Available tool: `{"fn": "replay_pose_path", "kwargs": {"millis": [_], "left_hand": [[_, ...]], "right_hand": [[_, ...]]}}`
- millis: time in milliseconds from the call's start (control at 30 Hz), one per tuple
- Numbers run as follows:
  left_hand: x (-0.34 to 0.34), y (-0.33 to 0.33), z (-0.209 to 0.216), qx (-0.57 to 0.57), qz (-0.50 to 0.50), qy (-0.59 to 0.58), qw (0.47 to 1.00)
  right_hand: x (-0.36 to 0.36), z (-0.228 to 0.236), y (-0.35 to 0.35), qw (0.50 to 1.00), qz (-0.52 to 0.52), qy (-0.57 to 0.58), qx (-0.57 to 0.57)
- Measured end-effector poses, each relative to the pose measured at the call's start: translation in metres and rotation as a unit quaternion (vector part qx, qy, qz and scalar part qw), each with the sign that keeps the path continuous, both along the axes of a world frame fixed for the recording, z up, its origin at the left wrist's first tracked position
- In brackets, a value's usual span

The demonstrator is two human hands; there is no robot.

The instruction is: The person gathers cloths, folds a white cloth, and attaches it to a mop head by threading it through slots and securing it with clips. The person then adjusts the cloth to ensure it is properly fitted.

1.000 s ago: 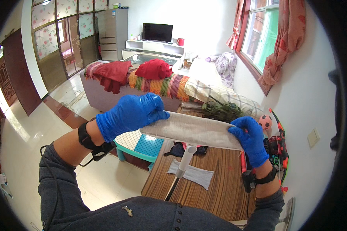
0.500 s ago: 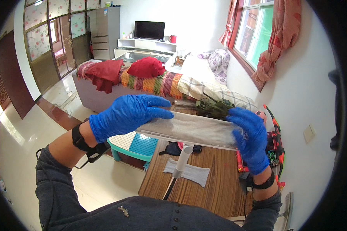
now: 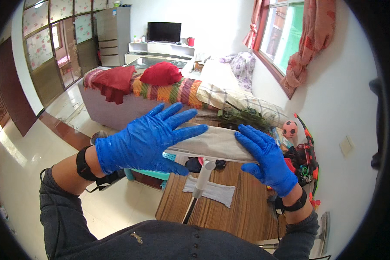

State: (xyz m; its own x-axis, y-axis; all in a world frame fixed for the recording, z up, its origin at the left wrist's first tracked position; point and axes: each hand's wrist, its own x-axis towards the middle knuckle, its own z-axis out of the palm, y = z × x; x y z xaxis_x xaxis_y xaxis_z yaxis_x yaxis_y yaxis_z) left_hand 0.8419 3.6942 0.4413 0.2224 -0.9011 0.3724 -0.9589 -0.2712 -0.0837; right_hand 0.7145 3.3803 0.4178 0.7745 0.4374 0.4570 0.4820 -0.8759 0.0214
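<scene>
An upturned flat mop head with a pale grey cloth pad is raised before me, its white pole slanting down toward my body. My left hand, in a blue glove, is open with fingers spread over the mop head's left end, covering it. At the right end, my right hand, also gloved in blue, rests its outstretched fingers on the pad, with the thumb apart below the near edge. Below, a second grey cloth pad lies flat on a brown wooden table.
A turquoise plastic stool stands left of the table. Beyond is a sofa back draped with coloured covers. Green leafy-looking material, a pink ball and a toy bow sit to the right, by the wall.
My left hand has spread its fingers, with the thumb now lower. My right hand has shifted left and its fingers have straightened across the pad. The view has shifted slightly.
</scene>
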Motion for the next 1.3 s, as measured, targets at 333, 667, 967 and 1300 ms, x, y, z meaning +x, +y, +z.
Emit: {"fn": "replay_pose_path", "kwargs": {"millis": [333, 667, 967, 1300], "left_hand": [[0.014, -0.007, -0.012, 0.011, -0.029, -0.019, 0.999], [0.013, -0.010, -0.018, 0.006, -0.021, -0.085, 0.996], [0.021, 0.000, -0.032, -0.010, 0.015, -0.087, 0.996], [0.023, 0.003, -0.028, -0.004, -0.007, -0.047, 0.999]], "right_hand": [[-0.009, 0.010, -0.003, 0.997, -0.072, -0.019, -0.024], [0.016, -0.019, 0.068, 0.998, -0.053, -0.022, 0.018], [-0.022, -0.044, -0.005, 0.988, -0.131, -0.031, 0.071], [0.023, -0.031, -0.014, 0.828, -0.213, 0.169, 0.490]]}}
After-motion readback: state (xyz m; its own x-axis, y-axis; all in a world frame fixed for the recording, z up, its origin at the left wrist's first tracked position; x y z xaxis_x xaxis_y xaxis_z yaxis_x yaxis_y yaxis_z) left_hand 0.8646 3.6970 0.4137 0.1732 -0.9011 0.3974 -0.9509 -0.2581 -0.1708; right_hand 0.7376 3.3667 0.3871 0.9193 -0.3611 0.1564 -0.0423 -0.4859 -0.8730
